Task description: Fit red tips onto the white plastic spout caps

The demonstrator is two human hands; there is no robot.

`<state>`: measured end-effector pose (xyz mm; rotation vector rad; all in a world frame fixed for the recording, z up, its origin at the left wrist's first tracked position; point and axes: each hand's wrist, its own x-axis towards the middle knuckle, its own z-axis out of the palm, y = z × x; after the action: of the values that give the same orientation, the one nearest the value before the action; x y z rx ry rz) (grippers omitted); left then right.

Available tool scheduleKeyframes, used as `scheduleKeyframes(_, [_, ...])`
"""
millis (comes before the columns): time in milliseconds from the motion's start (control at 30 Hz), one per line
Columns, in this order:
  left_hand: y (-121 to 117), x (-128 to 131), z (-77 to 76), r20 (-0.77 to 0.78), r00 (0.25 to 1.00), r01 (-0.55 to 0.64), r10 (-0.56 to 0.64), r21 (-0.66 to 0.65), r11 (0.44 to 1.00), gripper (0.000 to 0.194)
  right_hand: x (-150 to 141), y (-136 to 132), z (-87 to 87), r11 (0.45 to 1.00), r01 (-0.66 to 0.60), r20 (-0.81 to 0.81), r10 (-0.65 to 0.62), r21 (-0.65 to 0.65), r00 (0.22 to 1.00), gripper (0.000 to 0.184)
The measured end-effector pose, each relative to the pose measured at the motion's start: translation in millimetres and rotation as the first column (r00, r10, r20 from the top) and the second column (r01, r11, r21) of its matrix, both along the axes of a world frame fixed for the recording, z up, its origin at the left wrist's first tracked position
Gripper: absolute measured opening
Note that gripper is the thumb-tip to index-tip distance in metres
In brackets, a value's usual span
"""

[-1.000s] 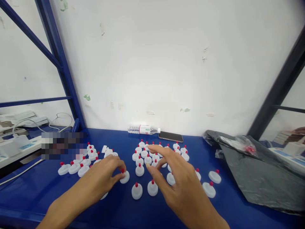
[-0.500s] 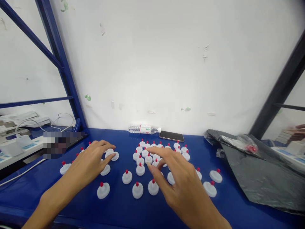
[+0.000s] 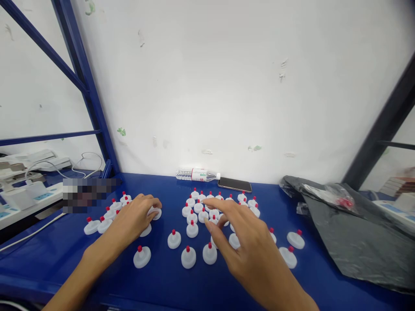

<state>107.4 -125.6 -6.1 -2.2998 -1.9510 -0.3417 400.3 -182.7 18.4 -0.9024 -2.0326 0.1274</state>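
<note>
On a blue table stand many white round caps with red nozzle tips. My left hand (image 3: 138, 218) is left of centre, its fingers curled closed over the edge of a white round lid (image 3: 156, 213), where no red tip shows; the thumb is hidden. Another white piece (image 3: 145, 230) lies partly under this hand, and one red-tipped cap (image 3: 142, 257) stands nearer me. My right hand (image 3: 246, 237) hovers over the middle group, thumb and fingers apart, nothing between them. Just left of its thumb is a red-tipped cap (image 3: 192, 229); a further cap (image 3: 209, 253) sits below it.
Along the wall lie a clear bottle (image 3: 197, 174) and a phone (image 3: 234, 185). A grey plastic bag (image 3: 353, 242) covers the right side. More caps (image 3: 92, 226) stand at left, near a power strip (image 3: 45, 196) with cables. Blue frame posts (image 3: 92, 108) rise at left.
My left hand let go of a red-tipped cap near the centre, moved left and back to the white lids, and its fingers closed there. My right hand has stayed almost still.
</note>
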Motion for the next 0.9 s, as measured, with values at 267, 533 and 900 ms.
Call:
scheduleKeyframes(267, [-10, 14, 16.1, 0.372, 0.920, 0.066, -0.124, 0.165, 0.984, 0.036, -1, 0, 0.1, 0.999, -0.030, 0.006, 0.030, -0.021, 1.000, 0.026])
scheduleKeyframes(533, [-53, 66, 34.1, 0.833, 0.543, 0.248, -0.107, -0.038, 0.968, 0.025, -25, -1, -4.4, 0.989, -0.105, 0.119, 0.118, -0.105, 0.986, 0.050])
scheduleKeyframes(900, [-58, 49, 45.9, 0.534, 0.831, -0.010, -0.157, 0.297, 0.955, 0.033, -7, 5, -7.4, 0.993, -0.040, 0.024, 0.037, 0.111, 0.999, 0.029])
